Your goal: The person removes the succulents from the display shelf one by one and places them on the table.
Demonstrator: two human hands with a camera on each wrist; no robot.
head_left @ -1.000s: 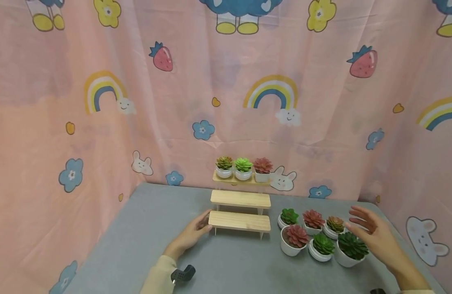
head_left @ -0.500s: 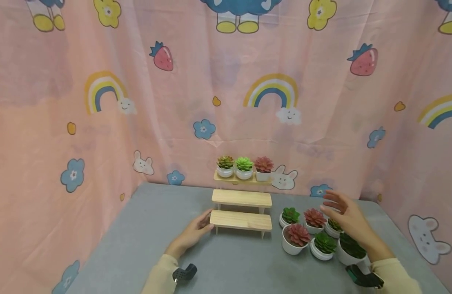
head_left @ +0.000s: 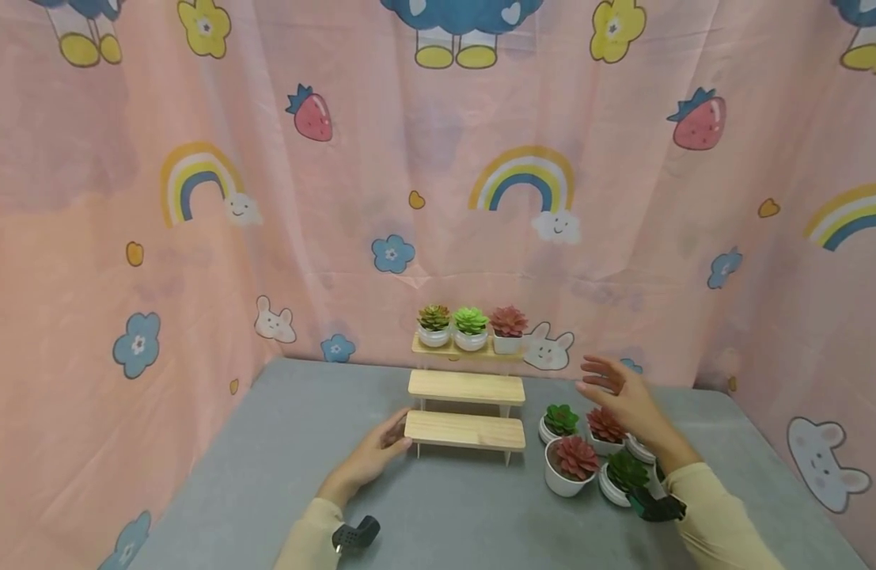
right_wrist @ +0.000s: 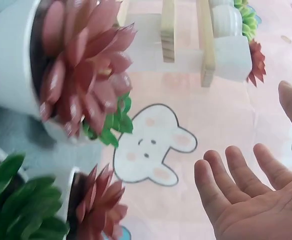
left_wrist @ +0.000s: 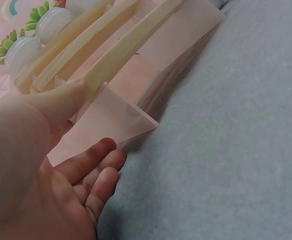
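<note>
My left hand [head_left: 369, 455] is at the left end of a three-tier wooden display stand [head_left: 466, 430]. In the left wrist view, the thumb [left_wrist: 68, 100] touches the end of the lowest board, while the loosely bent fingers lie beside a clear leg panel [left_wrist: 110, 120]. Above the potted succulents on the right, my right hand [head_left: 626, 400] hovers, holding nothing, fingers spread in the right wrist view. Below it are a red succulent in a square pot [head_left: 604, 427], a green succulent [head_left: 560, 419], a red succulent in a round pot [head_left: 571, 463] and another green one [head_left: 623, 475]. Others are partly hidden by my arm.
On the top tier stand three potted succulents: a brownish-green one [head_left: 434, 324], a bright green one [head_left: 471, 326] and a red one [head_left: 509, 328]. The grey table [head_left: 324, 396] meets a pink patterned curtain [head_left: 338, 237] behind.
My right hand has moved left and slightly away from me, from the right side of the potted succulents to above their back row. The left hand has stayed at the stand's end.
</note>
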